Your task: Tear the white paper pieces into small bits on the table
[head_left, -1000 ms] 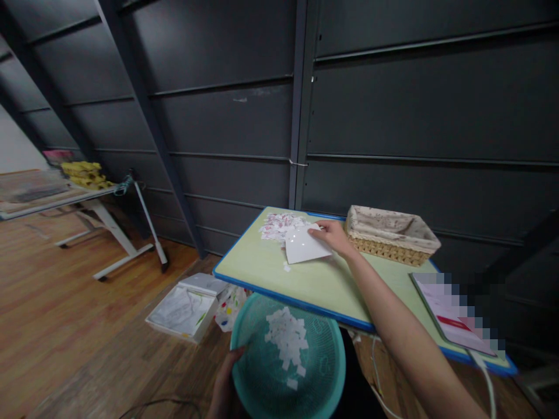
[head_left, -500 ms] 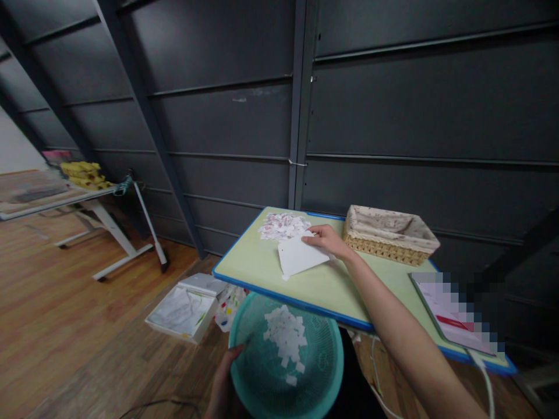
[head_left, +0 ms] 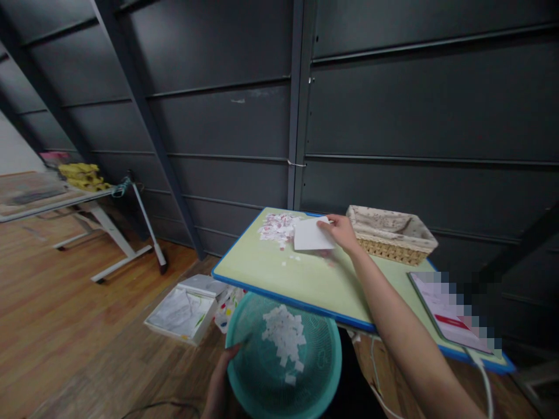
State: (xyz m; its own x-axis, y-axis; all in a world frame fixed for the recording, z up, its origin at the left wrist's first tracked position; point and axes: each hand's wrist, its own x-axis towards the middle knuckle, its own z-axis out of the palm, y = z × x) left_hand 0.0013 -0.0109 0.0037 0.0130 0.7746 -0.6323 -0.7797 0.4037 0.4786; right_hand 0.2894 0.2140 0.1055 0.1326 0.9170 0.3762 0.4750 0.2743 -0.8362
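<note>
My right hand [head_left: 340,231] pinches a white card [head_left: 312,235] by its right side, holding it just above the tabletop. Beside the card's left edge lies a heap of small paper pieces [head_left: 278,226], white with reddish marks. A few stray scraps [head_left: 294,257] are scattered in front of it. My left hand [head_left: 230,356] grips the left rim of a green plastic basket [head_left: 321,401], which is held below the table's front edge. Inside the basket rests a pile of white paper squares [head_left: 283,334]. The left fingers are partly hidden by the basket wall.
The pale green table [head_left: 244,262] has a blue edge. A lined wicker basket [head_left: 395,249] stands at its back right, and a tablet [head_left: 449,314] with a cable lies at the right. A white box [head_left: 179,314] sits on the floor; another table [head_left: 74,201] is at far left.
My right hand has moved slightly right and back with the card, which has turned more level. Scraps it covered on the table now show. The green basket is still held in my left hand.
</note>
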